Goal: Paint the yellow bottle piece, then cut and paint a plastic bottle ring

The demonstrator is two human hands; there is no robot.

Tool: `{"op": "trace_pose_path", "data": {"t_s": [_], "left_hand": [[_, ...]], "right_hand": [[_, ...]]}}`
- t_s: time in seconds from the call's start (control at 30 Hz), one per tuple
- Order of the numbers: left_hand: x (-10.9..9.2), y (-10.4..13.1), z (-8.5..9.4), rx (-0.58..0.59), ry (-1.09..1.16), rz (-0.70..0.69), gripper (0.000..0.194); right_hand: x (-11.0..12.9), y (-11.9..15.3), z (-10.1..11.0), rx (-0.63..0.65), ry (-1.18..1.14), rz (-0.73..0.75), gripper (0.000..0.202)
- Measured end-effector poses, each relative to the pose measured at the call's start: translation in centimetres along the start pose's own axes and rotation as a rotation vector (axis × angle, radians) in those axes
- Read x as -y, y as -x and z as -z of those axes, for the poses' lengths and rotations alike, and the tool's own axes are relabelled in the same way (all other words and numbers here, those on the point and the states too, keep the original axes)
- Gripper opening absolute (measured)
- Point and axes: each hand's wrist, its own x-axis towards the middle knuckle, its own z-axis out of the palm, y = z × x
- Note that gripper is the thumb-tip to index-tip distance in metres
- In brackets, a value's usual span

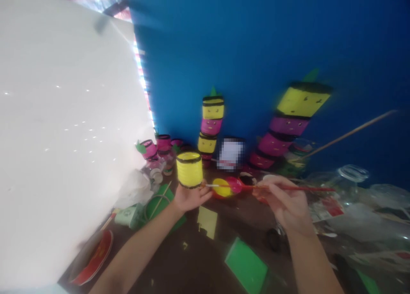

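Note:
My left hand (191,197) supports a yellow painted cup (189,171) from below, its fingers at the base. Black bands circle the cup near the top and bottom. Between the fingers of my right hand (285,200) is a thin paintbrush (243,186) with a red handle, lying nearly level. Its pale tip points left, close to the cup's lower right edge; whether it touches is too blurred to tell. Behind the brush are patches of yellow paint (221,188) and pink paint (235,184), side by side.
Stacked yellow and pink cups with faces (212,126) stand by the blue wall, a taller leaning stack (288,123) to their right. Green paper (246,266) and a pale yellow scrap (207,222) lie in front. Clear plastic containers (352,183) crowd the right; a red bowl (96,257) sits left.

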Motion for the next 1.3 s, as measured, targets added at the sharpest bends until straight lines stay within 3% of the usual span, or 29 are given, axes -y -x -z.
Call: {"op": "trace_pose_path", "data": {"t_s": [0.63, 0.9, 1.1, 1.3], "left_hand": [[0.0, 0.1, -0.6, 0.030, -0.013, 0.019, 0.020], [-0.2, 0.1, -0.3, 0.044, 0.012, 0.023, 0.029], [-0.7, -0.5, -1.0, -0.070, -0.037, -0.104, 0.046], [-0.7, -1.2, -1.8, -0.141, -0.127, -0.227, 0.041]], "right_hand": [[-0.9, -0.2, 1.1, -0.044, 0.009, 0.007, 0.014], [-0.7, -0.4, 1.3, -0.103, -0.028, -0.029, 0.016], [0.7, -0.2, 1.0, -0.214, -0.045, 0.041, 0.015], [2.9, 0.4, -0.6, -0.208, -0.064, 0.089, 0.015]]}}
